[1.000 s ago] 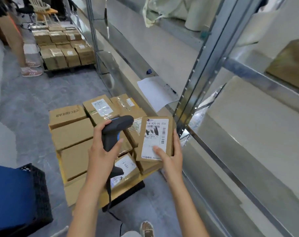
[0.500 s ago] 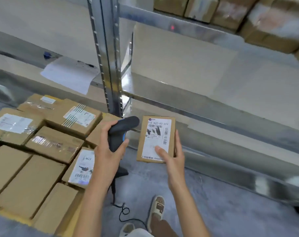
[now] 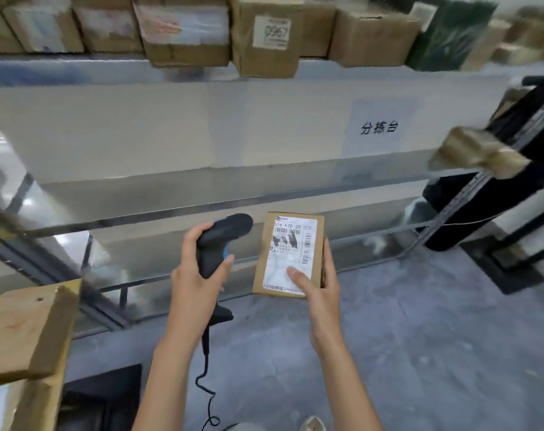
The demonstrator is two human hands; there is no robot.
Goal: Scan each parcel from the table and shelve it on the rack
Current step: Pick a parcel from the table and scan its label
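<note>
Holding a small cardboard parcel (image 3: 289,255) upright in front of the rack (image 3: 202,209), the right hand (image 3: 318,287) is gripping it from below and from its right side, the thumb lying across the lower part of the white shipping label (image 3: 292,253) and the fingers wrapping round the right edge and back. The parcel is hanging in the air, touching no shelf, with its label facing the camera and its top edge level with the front rail of the middle shelf. Just beside it on the left, the left hand (image 3: 199,275) is curling round the grip of a black barcode scanner (image 3: 220,241), the thumb lying along the grip's right side and the fingers wrapping round its left side. The scanner's head is pointing up and to the right, close to the parcel's top left corner but apart from it. Its coiled cable (image 3: 206,377) is dangling down between the forearms towards the grey floor (image 3: 420,353).

Along the front edge of the top shelf, a row of cardboard boxes (image 3: 264,35) is sitting, some overhanging the rail. A paper sign (image 3: 379,127) with printed characters is hanging on the wall behind the middle shelf, towards its right end. At the lower left corner of the view, the blurred edge of a wooden surface (image 3: 28,331) is showing.
</note>
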